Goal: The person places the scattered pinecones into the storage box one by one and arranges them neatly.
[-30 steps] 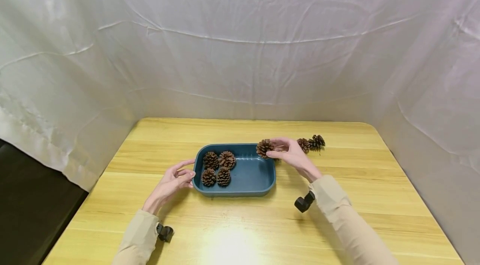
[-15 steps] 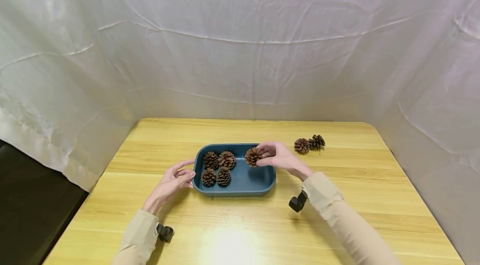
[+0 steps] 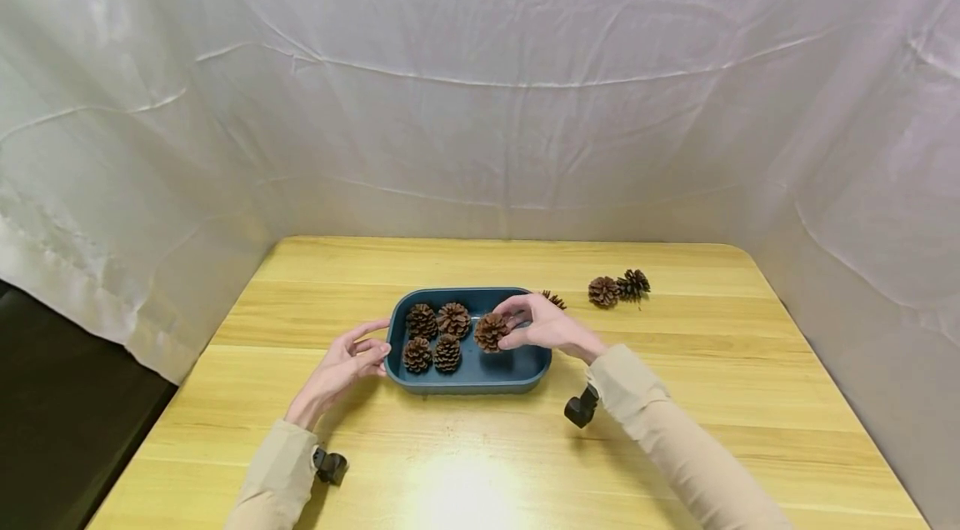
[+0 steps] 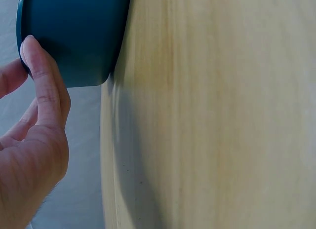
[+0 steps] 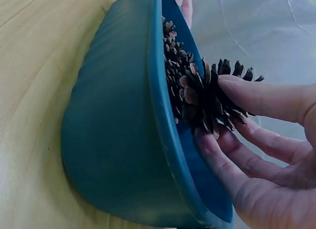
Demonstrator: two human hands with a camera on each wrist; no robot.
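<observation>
My right hand (image 3: pixel 542 323) pinches a brown pine cone (image 3: pixel 491 332) between thumb and fingertips, over the right part of a dark blue rectangular bin (image 3: pixel 468 387). In the right wrist view the held pine cone (image 5: pixel 212 98) shows at the level of the rim, with its scales spread. Several more pine cones (image 3: pixel 447 353) stand in the bin's left half, in two rows. At the left end my left hand (image 3: pixel 347 363) grips the bin's edge; the left wrist view shows the thumb (image 4: pixel 43 83) along the outer wall, its tip near the rim.
Behind the bin's right corner a pine cone (image 3: pixel 553 299) is partly hidden by the right hand. Farther right on the wooden table (image 3: pixel 712 380) lie a reddish-brown pine cone (image 3: pixel 603 292) and a darker one (image 3: pixel 634 286), side by side. Pale cloth (image 3: pixel 480 138) hangs around the table's back and sides.
The right hand has carried its pine cone from above the bin's back right corner leftward and forward toward the other cones. The left hand and the bin have stayed put.
</observation>
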